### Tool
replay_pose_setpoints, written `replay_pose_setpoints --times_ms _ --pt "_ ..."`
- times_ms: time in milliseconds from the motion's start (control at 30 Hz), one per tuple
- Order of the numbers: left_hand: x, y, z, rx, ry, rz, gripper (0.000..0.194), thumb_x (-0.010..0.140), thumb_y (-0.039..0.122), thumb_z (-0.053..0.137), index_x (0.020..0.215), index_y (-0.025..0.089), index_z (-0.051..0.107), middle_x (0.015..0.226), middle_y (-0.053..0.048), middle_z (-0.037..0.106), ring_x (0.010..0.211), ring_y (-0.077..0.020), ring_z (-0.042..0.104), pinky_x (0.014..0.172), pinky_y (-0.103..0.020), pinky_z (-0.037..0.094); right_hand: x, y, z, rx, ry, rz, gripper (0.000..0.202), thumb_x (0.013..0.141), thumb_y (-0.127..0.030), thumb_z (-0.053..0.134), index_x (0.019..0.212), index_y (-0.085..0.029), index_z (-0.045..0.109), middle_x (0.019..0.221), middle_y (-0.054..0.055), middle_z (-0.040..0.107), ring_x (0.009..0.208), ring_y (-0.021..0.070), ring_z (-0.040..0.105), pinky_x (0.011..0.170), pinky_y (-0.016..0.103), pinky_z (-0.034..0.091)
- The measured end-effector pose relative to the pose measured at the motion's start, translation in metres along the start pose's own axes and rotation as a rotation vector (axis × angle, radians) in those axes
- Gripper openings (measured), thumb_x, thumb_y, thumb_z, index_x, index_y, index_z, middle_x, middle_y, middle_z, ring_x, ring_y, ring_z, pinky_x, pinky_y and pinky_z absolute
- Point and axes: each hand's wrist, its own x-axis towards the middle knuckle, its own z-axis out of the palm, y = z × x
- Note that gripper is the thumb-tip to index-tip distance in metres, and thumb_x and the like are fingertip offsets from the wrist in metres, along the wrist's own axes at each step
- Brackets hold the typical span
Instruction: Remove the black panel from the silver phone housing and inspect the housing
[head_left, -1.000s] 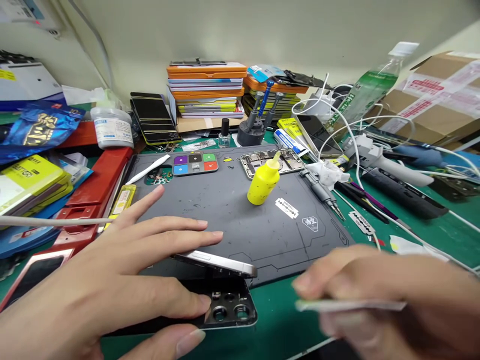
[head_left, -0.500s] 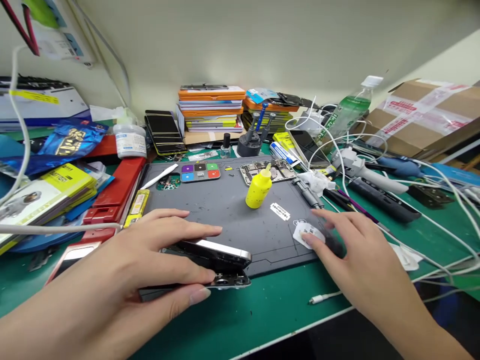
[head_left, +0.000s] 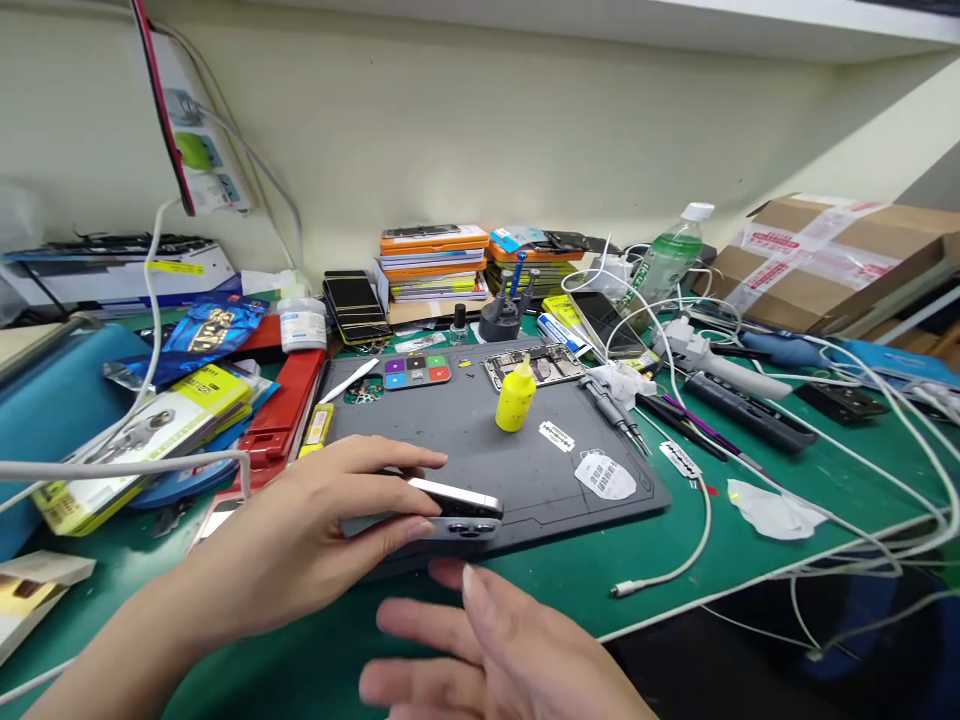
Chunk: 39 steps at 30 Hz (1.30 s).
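My left hand (head_left: 337,515) grips a phone (head_left: 465,515) above the near edge of the dark grey mat (head_left: 465,450). The phone's screen side and its back part show a narrow dark gap between them, and the camera lenses face me. My right hand (head_left: 480,650) is below and in front of the phone, fingers spread, palm turned up, holding nothing. A yellow bottle (head_left: 515,398) stands on the mat beyond the phone. Right of it lie a razor blade (head_left: 557,436) and a white label (head_left: 606,476).
At the mat's back lies an opened phone (head_left: 551,365) near a coloured tray (head_left: 416,371). Screwdrivers (head_left: 611,405) lie at right. A white cable (head_left: 686,570) crosses the right side. Red tool (head_left: 277,410) and yellow boxes (head_left: 150,430) are at left.
My right hand has moved from the mat's right side to the near front and turned palm up. The gap between the phone's two parts looks narrower. The camera view has shifted.
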Motion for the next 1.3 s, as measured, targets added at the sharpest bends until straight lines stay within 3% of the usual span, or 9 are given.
replay_pose_setpoints --times_ms 133,267,500,633,767,867,1033,1200,1300 --pt "-0.007 -0.008 -0.003 -0.062 0.038 -0.054 0.02 0.095 0.033 0.057 0.109 0.041 0.07 0.139 0.008 0.061 0.122 -0.0156 0.061 0.102 -0.026 0.052 0.008 -0.009 0.006 0.121 0.022 -0.03 0.062 0.085 -0.042 0.077 0.128 -0.005 0.051 0.134 0.023 0.061 0.117 0.033 0.065 0.096 0.035 0.055" --pt "-0.016 -0.02 -0.005 -0.076 0.056 -0.123 0.016 0.094 0.038 0.059 0.105 0.042 0.07 0.137 0.009 0.062 0.126 -0.017 0.059 0.103 -0.028 0.052 0.009 -0.011 0.008 0.147 0.054 -0.036 0.059 0.091 -0.044 0.069 0.129 -0.001 0.053 0.132 0.023 0.063 0.119 0.032 0.064 0.1 0.035 0.054" --pt "-0.02 -0.021 -0.003 -0.002 -0.016 -0.145 0.02 0.094 0.035 0.056 0.108 0.037 0.07 0.135 0.002 0.062 0.118 -0.0193 0.063 0.1 -0.03 0.053 0.01 -0.009 0.012 0.145 0.074 -0.053 0.059 0.089 -0.043 0.072 0.127 0.0 0.057 0.132 0.022 0.062 0.122 0.0322 0.062 0.106 0.038 0.051" --pt "-0.016 -0.02 0.0 -0.065 0.072 -0.133 0.017 0.092 0.037 0.059 0.1 0.034 0.074 0.122 0.002 0.069 0.107 -0.0162 0.068 0.086 -0.019 0.056 0.01 -0.007 0.017 0.135 0.103 -0.063 0.062 0.087 -0.042 0.075 0.129 -0.002 0.055 0.133 0.023 0.061 0.12 0.0316 0.063 0.107 0.039 0.05" --pt "-0.011 -0.018 0.004 -0.078 0.134 -0.141 0.016 0.09 0.038 0.062 0.094 0.034 0.077 0.109 0.003 0.075 0.102 -0.0183 0.071 0.081 -0.02 0.058 0.008 -0.004 0.02 0.141 0.128 -0.075 0.064 0.081 -0.041 0.081 0.127 -0.004 0.055 0.136 0.023 0.058 0.123 0.031 0.061 0.108 0.038 0.048" --pt "-0.014 -0.01 0.01 -0.048 0.236 -0.189 0.016 0.088 0.039 0.064 0.089 0.031 0.077 0.103 0.001 0.076 0.098 -0.0205 0.073 0.078 -0.024 0.061 0.008 -0.003 0.021 0.108 0.126 -0.098 0.066 0.076 -0.045 0.084 0.122 -0.006 0.058 0.138 0.021 0.057 0.126 0.0312 0.058 0.109 0.037 0.045" --pt "-0.035 0.018 0.031 0.155 0.528 -0.209 0.016 0.089 0.04 0.061 0.089 0.031 0.076 0.099 0.001 0.078 0.088 -0.02 0.077 0.065 -0.022 0.063 0.01 -0.004 0.029 -0.026 0.093 -0.255 0.061 0.081 -0.053 0.076 0.126 -0.018 0.055 0.132 0.011 0.062 0.121 0.028 0.06 0.102 0.038 0.046" --pt "-0.059 0.04 0.055 0.353 0.56 -0.029 0.03 0.089 0.03 0.062 0.12 0.03 0.065 0.119 -0.001 0.073 0.098 -0.0186 0.075 0.087 -0.023 0.061 0.005 -0.01 0.04 -0.188 0.053 -0.434 0.068 0.086 -0.045 0.075 0.138 -0.026 0.037 0.122 0.008 0.066 0.108 0.0245 0.065 0.088 0.038 0.053" --pt "-0.066 0.051 0.066 0.437 0.585 -0.047 0.042 0.09 0.022 0.061 0.131 0.027 0.058 0.123 -0.004 0.072 0.107 -0.0217 0.072 0.082 -0.023 0.063 0.0 -0.018 0.045 -0.307 0.141 -0.442 0.086 0.082 -0.037 0.08 0.145 -0.036 0.02 0.12 0.004 0.065 0.102 0.022 0.067 0.085 0.038 0.057"
